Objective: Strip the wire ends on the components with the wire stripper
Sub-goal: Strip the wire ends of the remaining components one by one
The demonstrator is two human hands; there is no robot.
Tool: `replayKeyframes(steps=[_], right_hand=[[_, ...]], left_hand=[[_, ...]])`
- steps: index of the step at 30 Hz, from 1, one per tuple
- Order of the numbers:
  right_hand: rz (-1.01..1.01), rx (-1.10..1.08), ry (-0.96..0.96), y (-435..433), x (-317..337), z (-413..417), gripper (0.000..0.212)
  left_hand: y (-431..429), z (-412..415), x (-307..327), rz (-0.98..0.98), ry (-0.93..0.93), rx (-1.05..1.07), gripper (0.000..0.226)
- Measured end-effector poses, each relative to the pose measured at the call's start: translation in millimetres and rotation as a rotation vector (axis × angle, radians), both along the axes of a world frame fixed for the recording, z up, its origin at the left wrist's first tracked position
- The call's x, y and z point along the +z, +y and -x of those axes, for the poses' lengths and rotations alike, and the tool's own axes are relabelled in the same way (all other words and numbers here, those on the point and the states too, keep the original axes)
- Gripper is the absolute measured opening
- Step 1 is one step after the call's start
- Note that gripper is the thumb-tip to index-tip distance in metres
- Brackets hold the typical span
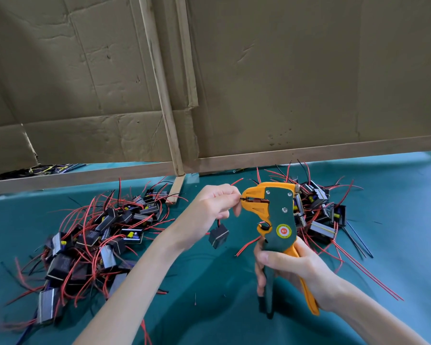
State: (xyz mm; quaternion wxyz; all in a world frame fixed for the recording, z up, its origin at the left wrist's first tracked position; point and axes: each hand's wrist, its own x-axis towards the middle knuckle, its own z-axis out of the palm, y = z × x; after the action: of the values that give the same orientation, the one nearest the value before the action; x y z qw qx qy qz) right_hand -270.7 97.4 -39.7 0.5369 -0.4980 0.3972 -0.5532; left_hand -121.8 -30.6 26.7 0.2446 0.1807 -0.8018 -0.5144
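Note:
My right hand [291,267] grips the two handles of an orange and green wire stripper [275,210], held upright with its jaws pointing left. My left hand [214,205] pinches a thin black wire whose end sits in the stripper's jaws [245,199]. Below that hand a small black box component [218,235] dangles on its wires. A red wire [246,246] from it trails down toward the table.
A pile of black components with red and black wires [95,235] lies on the green table cloth [209,307] at the left. A second pile [319,210] sits behind the stripper at the right. Cardboard panels on wooden battens [169,120] wall off the far edge.

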Motion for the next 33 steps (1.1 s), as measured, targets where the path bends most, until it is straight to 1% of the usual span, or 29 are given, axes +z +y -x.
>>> replayKeyframes(steps=[5,6,9,10,12,13,15,16,18,20,22,24,26,28,30,33], right_hand=[[-0.026,-0.07,0.025,2.0,-0.9,-4.7,0.016],[-0.033,-0.116,0.014,1.8,-2.2,-8.7,0.018],[-0.062,-0.347,0.005,-0.5,-8.9,-18.1,0.029],[-0.076,-0.378,0.01,-1.1,-10.3,-18.8,0.032],[-0.117,-0.326,0.012,-2.0,-11.2,-14.2,0.041],[-0.13,-0.246,0.002,-2.4,-10.0,-11.2,0.04],[-0.116,-0.068,-0.061,-4.5,-7.2,-7.7,0.027],[-0.11,-0.024,-0.087,-5.9,-7.4,-6.3,0.025],[-0.137,-0.026,-0.133,-9.8,-10.5,-3.9,0.035],[-0.184,-0.056,-0.193,-13.4,-13.1,0.6,0.047],[-0.239,-0.056,-0.221,-15.1,-10.9,4.3,0.046],[-0.302,-0.05,-0.233,-15.8,-8.5,5.4,0.041],[-0.349,-0.06,-0.271,-16.1,-6.8,6.2,0.043],[-0.384,-0.066,-0.325,-16.0,-4.2,6.7,0.046],[-0.417,-0.06,-0.39,-14.9,-2.1,7.1,0.048],[-0.458,-0.023,-0.47,-13.5,-1.2,6.4,0.048]], left_hand=[[-5.1,-1.4,-1.2,-0.007,-0.034,0.003,0.032],[-6.0,-1.7,-1.6,-0.002,-0.043,0.003,0.032],[-5.0,0.2,-4.7,0.05,-0.123,0.002,0.027],[-4.4,1.4,-7.0,0.052,-0.142,0.002,0.026],[-5.6,3.6,-11.0,0.043,-0.163,0.021,0.025],[-7.3,3.5,-12.7,0.035,-0.169,0.039,0.025],[-10.4,1.8,-15.4,0.018,-0.178,0.07,0.022],[-11.6,1.0,-16.0,0.002,-0.172,0.083,0.021],[-13.1,0.5,-14.1,-0.017,-0.136,0.132,0.022],[-13.7,-1.1,-4.9,-0.008,-0.072,0.24,0.026],[-13.5,-5.0,13.0,0.004,0.048,0.356,0.026],[-10.0,-6.2,36.2,0.04,0.216,0.415,0.027],[-1.8,1.9,59.9,0.094,0.366,0.401,0.029],[9.1,23.7,81.0,0.136,0.448,0.345,0.03],[19.7,55.5,97.3,0.178,0.482,0.316,0.032],[30.1,108.5,104.5,0.156,0.494,0.34,0.032]])
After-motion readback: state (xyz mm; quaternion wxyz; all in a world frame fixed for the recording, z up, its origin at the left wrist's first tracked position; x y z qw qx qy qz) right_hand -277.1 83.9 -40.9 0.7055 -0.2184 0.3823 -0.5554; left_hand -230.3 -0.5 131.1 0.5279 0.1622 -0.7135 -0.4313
